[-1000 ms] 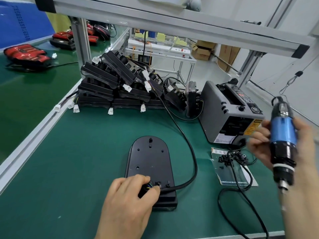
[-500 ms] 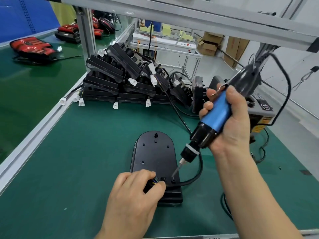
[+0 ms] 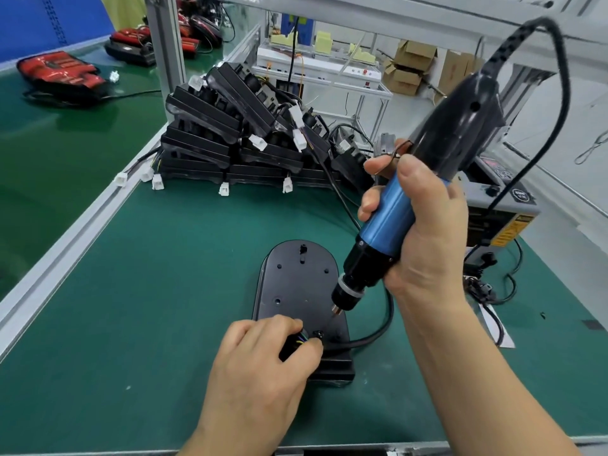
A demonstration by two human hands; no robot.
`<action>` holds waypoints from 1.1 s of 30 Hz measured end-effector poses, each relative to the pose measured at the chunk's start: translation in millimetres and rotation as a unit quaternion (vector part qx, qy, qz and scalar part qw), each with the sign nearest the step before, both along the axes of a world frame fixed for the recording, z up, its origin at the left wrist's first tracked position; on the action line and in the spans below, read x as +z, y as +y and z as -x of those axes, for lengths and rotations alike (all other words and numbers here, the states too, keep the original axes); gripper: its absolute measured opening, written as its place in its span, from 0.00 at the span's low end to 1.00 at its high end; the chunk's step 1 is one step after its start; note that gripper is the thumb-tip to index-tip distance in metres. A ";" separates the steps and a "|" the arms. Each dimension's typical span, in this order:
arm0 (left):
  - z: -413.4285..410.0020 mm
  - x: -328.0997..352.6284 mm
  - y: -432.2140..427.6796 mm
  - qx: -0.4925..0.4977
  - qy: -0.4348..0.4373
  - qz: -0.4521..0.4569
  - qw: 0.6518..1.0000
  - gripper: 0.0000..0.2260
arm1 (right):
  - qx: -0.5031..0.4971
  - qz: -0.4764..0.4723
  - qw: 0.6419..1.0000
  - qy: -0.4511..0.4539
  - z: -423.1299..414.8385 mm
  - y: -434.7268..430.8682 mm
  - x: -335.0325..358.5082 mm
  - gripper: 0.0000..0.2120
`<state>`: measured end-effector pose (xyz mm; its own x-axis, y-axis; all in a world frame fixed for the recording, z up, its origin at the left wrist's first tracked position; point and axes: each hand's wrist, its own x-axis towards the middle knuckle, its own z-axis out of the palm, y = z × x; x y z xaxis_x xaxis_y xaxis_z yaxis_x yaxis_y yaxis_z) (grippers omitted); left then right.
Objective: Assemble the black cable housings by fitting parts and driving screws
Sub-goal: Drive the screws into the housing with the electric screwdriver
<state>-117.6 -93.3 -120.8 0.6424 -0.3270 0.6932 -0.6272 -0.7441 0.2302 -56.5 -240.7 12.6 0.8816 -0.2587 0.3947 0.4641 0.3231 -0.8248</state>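
A flat black cable housing (image 3: 297,281) with a rounded far end lies on the green mat. A thick black cable (image 3: 371,339) leaves its near right side. My left hand (image 3: 260,366) pinches the wire entry at the housing's near end, where coloured wires show between my fingers. My right hand (image 3: 424,232) grips a blue and black electric screwdriver (image 3: 391,222), tilted down to the left. Its bit tip (image 3: 335,313) hovers just above the housing's near right part, beside a screw hole (image 3: 318,334).
A pile of black housings (image 3: 237,133) with white connectors is stacked at the back of the mat. A grey tape dispenser (image 3: 500,205) stands at the right, with loose black cables (image 3: 493,284) and a paper sheet before it. An aluminium rail (image 3: 75,238) borders the left side.
My right hand brought the screwdriver from the far right over to the housing and tilted its tip down near the screw hole. My left hand stayed pinching the wire entry.
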 end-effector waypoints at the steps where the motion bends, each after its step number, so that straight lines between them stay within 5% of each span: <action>1: 0.0 0.3 -0.2 0.000 0.001 -0.001 1.000 0.09 | 0.001 -0.001 1.000 -0.001 0.7 0.2 0.3 0.06; 6: 0.2 0.9 -0.6 0.003 0.002 0.000 1.000 0.09 | 0.011 -0.005 1.000 -0.011 3.3 -0.4 1.7 0.15; 33: 0.5 1.9 -1.2 0.005 0.001 0.008 1.000 0.09 | 0.036 0.028 0.998 -0.033 6.7 10.5 6.1 0.08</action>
